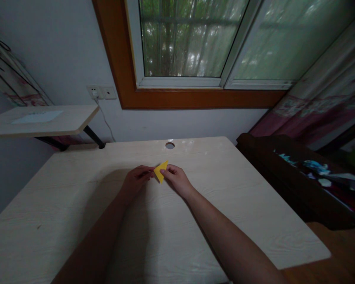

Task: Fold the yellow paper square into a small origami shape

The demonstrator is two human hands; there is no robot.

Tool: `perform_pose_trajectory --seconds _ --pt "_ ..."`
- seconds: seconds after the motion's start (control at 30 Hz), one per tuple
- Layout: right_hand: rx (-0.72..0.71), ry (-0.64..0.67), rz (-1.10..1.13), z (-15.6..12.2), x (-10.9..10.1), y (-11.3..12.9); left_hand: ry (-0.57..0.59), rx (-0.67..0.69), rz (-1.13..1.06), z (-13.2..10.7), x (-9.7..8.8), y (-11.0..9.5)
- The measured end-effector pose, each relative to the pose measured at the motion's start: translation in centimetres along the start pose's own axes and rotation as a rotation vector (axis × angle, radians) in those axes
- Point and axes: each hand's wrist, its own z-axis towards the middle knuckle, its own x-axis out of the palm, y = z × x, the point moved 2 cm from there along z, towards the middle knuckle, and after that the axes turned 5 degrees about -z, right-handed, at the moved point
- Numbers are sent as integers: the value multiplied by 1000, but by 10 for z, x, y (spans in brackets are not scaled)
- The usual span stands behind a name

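A small piece of folded yellow paper [160,172], triangular in outline, is held up over the pale wooden desk [177,228]. My right hand [177,179] pinches its right side, with the thumb lying on the near face. At the paper's left corner is my left hand [137,179], its fingers drawn together and the fingertips at the edge. Parts of both hands' fingers are hidden behind the paper or too dim to make out.
A round cable hole [170,145] is near the desk's back edge. To the left stands a raised shelf [73,122] on black legs. Behind are a wall socket [102,92] with a plugged-in white cable and a window [192,47]. A dark bench [284,169] with assorted items stands right.
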Motion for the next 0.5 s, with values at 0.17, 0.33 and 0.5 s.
perform_pose_trajectory --seconds 0.17,0.33,0.5 --pt "19 -3 -50 0 -1 0 -4 -59 -21 -1 0 3" --pt "7 -3 -6 0 -2 0 -5 -92 -46 -2 1 3" --pt "20 -16 -25 0 -1 0 -19 -104 -30 -3 1 1"
